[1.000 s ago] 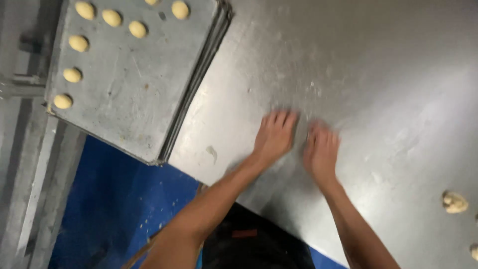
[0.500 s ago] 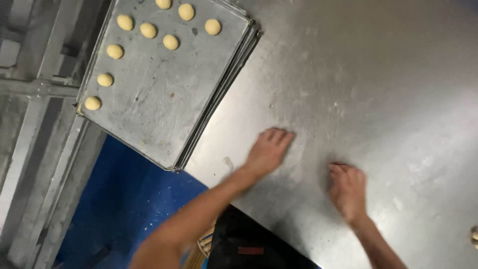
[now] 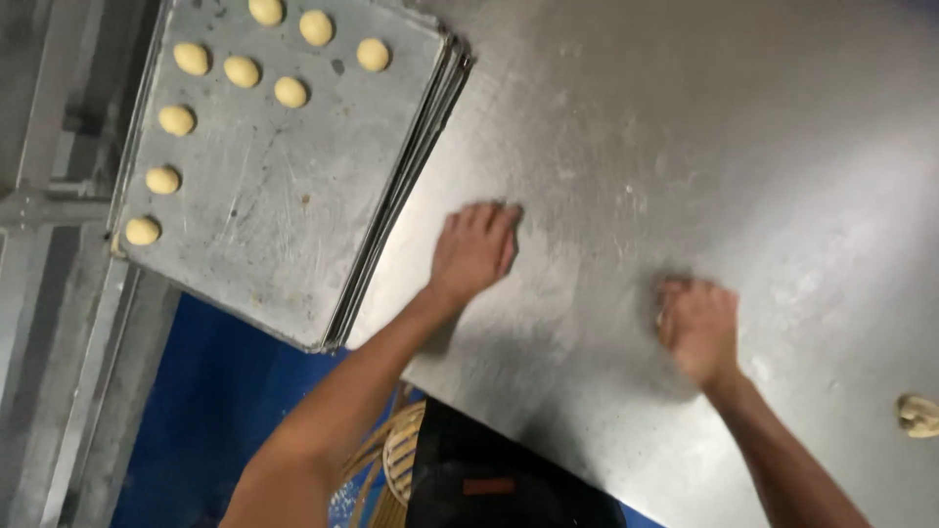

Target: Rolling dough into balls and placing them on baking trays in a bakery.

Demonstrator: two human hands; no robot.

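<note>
My left hand (image 3: 474, 249) lies palm down on the steel table (image 3: 685, 127), fingers together and slightly cupped; whatever is under the palm is hidden. About a hand's width to its right, my right hand (image 3: 699, 328) is curled and blurred over the table, with a pale sliver of dough (image 3: 662, 316) showing at its left edge. A stack of metal baking trays (image 3: 293, 225) sits at the table's left end, close to my left hand. Several small round dough balls (image 3: 241, 71) line the top tray's far and left sides.
A loose lump of dough (image 3: 917, 415) lies at the right edge of the table. Left of the trays stands a grey metal rack frame (image 3: 59, 205). Blue floor (image 3: 215, 411) and my dark apron (image 3: 489, 469) show below the table's near edge.
My hands, side by side a second ago, have drawn apart: the right one has slid right and toward me and curled tighter. The left has stayed near the trays.
</note>
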